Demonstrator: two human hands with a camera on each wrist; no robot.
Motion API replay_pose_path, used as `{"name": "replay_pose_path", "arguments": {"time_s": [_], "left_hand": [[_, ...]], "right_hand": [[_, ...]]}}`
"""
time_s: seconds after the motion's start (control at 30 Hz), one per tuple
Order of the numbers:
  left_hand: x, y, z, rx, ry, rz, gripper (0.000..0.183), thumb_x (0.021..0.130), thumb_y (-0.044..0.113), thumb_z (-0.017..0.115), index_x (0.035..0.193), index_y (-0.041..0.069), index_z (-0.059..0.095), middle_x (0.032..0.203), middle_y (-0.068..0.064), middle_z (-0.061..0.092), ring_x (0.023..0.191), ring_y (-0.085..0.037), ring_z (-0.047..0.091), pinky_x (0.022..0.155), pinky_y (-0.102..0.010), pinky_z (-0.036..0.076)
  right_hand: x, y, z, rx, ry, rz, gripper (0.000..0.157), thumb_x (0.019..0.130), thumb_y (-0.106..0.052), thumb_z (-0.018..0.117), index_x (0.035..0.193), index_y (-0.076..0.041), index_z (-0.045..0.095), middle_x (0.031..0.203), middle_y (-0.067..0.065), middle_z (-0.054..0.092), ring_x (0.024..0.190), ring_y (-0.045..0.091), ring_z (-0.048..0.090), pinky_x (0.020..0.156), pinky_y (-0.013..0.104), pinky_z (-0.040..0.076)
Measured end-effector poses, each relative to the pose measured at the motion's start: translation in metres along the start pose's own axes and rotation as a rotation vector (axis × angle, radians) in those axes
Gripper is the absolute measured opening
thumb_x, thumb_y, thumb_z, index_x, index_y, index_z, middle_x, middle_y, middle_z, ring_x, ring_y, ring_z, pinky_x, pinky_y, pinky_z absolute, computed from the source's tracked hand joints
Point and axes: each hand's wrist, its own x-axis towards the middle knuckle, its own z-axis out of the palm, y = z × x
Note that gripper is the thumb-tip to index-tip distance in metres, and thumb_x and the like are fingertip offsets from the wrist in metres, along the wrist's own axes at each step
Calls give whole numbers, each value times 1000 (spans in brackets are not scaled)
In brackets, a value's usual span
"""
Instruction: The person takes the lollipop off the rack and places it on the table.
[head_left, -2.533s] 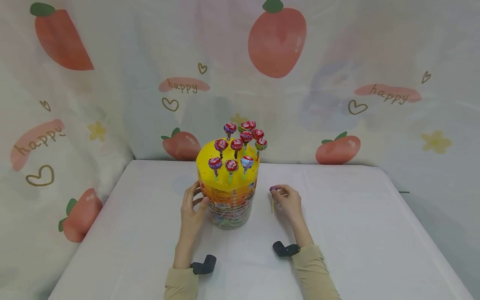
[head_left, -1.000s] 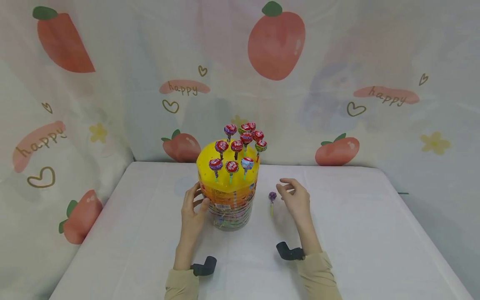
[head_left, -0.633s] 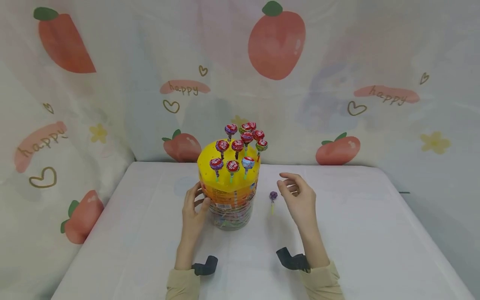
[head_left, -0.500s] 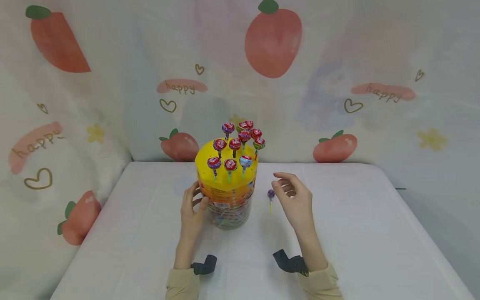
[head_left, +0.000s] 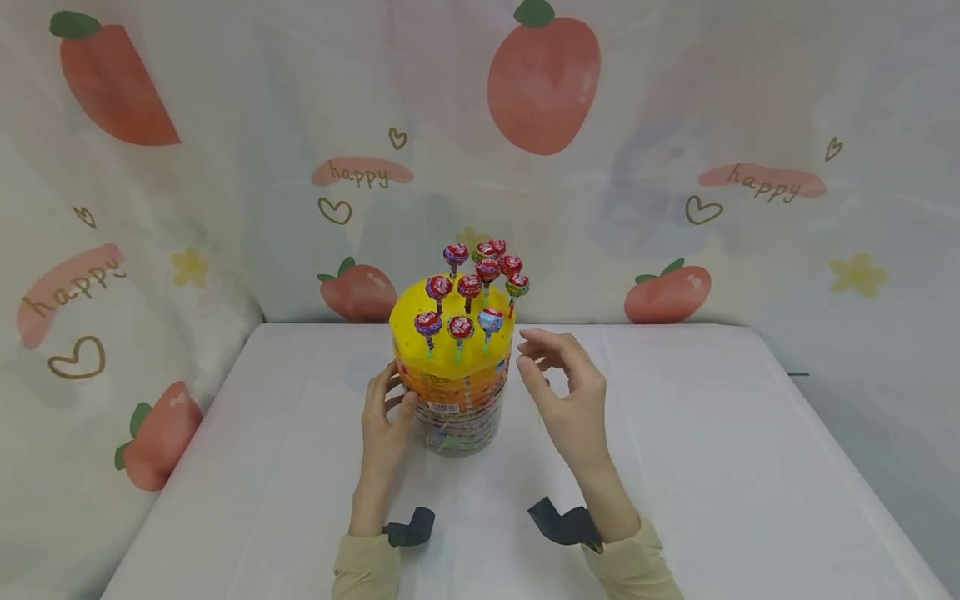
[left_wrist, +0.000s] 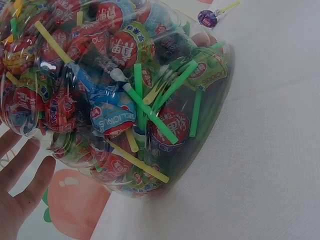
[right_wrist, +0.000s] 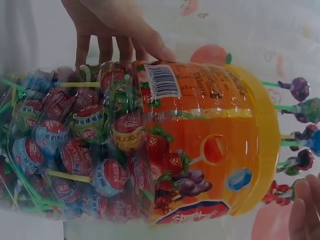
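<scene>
A clear plastic jar (head_left: pixel 459 429) packed with wrapped lollipops stands upright on the table. Its orange label sits under a yellow lid (head_left: pixel 411 333), from which several lollipops (head_left: pixel 461 327) stick up on their sticks. My left hand (head_left: pixel 386 421) holds the jar's left side, thumb toward the front and fingers round toward the back. To the right of the lid, close to the lollipop at its edge, my right hand (head_left: pixel 570 400) hovers with bent, parted fingers and holds nothing. A purple lollipop (left_wrist: pixel 207 19) lies on the table, mostly hidden behind my right hand in the head view.
White cloth covers the table (head_left: pixel 735 467), and its back edge meets a hanging backdrop (head_left: pixel 450 100) printed with fruit and hearts. A black wrist mount (head_left: pixel 411 527) is on the left wrist, another mount (head_left: pixel 562 523) on the right.
My right hand let the purple lollipop go onto the table, drew back to the right, then moved left and up toward the lid. My left hand stays on the jar.
</scene>
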Motion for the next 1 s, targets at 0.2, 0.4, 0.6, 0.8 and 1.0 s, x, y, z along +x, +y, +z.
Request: {"name": "replay_pose_path", "arguments": {"time_s": [0.2,0.4,0.6,0.8,1.0], "left_hand": [[-1,8,-2,-2,0,30,52,93,6,58,142,-1,40,136,-21,48,123,-32,50,93,-11,42],[-1,7,-2,-8,0,45,53,91,1,59,141,-3,41,135,-24,48,122,-35,50,97,-29,50],[0,8,-2,-5,5,53,53,91,0,59,140,-4,41,134,-25,49,121,-36,51,95,-16,46],[1,7,-2,-14,5,68,52,90,-1,59,140,-6,42,134,-26,49,120,-36,51,95,-56,48],[1,6,-2,-17,5,70,52,90,-1,59,139,-6,41,133,-26,48,120,-35,51,95,-57,48]], "right_hand": [[9,-3,12,52,-18,-44,37,85,6,65,121,-2,61,111,15,64,102,15,59,88,20,51],[16,-4,18,68,-53,-17,40,85,4,65,124,-2,59,112,15,64,104,17,59,90,21,51],[27,-8,21,81,-64,9,40,86,1,66,125,-1,58,112,15,64,102,11,59,90,24,52],[31,-12,22,72,-79,35,38,86,-1,67,123,-3,59,111,14,65,96,9,61,90,22,51],[31,-12,23,84,-77,39,34,86,-1,67,120,-1,61,107,15,66,92,7,62,88,20,52]]}}
